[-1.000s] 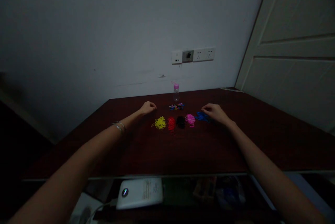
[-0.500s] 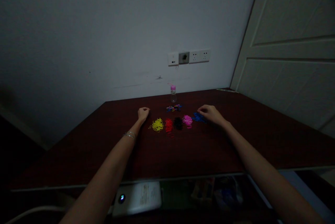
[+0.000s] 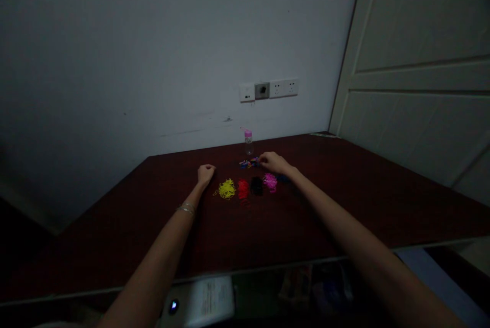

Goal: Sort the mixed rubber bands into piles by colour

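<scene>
at the far middle of the counter, the mixed-colour pile lies right by my right fingers, which are bunched close; i cannot tell whether they pinch anything. my left hand rests curled near the yellow pile.

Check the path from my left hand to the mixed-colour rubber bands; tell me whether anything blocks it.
Nothing visible stands between your left hand and the mixed-colour rubber bands. The yellow pile lies nearer you, off that line, and your right hand is at the bands' right edge, not between.
</scene>
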Demonstrator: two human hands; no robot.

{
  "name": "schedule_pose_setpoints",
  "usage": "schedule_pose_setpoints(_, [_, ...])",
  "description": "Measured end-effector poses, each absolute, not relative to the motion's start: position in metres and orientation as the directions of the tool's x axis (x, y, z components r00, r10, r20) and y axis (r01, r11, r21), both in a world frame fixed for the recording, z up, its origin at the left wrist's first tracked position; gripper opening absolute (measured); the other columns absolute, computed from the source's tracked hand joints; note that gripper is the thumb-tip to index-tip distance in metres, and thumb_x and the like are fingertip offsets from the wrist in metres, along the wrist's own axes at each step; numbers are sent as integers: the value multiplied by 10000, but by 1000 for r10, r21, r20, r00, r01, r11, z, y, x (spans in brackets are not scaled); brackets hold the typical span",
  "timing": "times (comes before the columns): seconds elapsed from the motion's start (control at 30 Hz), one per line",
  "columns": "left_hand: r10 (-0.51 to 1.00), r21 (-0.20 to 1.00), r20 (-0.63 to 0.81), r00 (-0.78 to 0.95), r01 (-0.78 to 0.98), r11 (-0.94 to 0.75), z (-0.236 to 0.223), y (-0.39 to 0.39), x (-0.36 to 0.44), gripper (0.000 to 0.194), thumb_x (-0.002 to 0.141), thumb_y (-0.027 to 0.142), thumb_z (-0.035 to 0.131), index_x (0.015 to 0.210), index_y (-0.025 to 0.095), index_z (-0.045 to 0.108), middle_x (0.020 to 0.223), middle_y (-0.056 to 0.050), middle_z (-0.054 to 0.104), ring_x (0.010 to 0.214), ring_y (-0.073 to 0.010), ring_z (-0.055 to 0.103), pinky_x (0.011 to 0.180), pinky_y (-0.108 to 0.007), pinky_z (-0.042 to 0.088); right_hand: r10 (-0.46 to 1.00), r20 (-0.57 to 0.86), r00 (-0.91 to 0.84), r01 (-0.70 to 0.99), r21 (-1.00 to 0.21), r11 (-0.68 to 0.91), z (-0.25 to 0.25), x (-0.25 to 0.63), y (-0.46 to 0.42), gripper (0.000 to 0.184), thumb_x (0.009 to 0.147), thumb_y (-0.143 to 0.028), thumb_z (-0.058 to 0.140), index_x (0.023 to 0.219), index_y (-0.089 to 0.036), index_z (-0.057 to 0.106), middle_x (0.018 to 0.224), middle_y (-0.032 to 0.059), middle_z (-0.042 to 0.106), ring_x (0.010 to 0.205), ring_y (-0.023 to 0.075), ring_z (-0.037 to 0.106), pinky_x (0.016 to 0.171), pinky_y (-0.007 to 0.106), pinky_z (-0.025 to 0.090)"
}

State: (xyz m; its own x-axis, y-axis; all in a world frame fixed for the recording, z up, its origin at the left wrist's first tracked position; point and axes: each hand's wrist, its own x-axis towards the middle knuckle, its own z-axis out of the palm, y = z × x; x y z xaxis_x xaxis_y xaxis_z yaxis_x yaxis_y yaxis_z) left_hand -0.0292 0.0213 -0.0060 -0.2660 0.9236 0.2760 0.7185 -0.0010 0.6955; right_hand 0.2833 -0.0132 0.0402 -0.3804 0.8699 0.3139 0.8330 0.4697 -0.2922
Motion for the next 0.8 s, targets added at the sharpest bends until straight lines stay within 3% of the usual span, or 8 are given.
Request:
schedule_pose_setpoints(0.33, [933, 666, 266, -243, 746, 4, -6, 21, -30, 240, 725, 194, 510, 840, 137, 713, 919, -81, 703, 896, -185, 624, 770, -211, 439, 901, 180, -395, 884, -194, 426, 33, 243, 7, 301, 789, -161, 492, 1033, -244, 648, 1110, 63, 633, 1001, 213, 586, 770, 261, 441])
schedule_pose_setpoints(0.8, [929, 673, 272, -251, 740, 3, -5, 19, -30, 237, 710, 180, 507, 816, 142, 716, 881, -76, 708, 858, -176, 632, 761, -209, 446, 899, 183, -398, 890, -158, 427, 29, 231, 7, 307, 811, -155, 466, 1049, -244, 639, 1097, 69, 638, 988, 209, 595, 757, 260, 446])
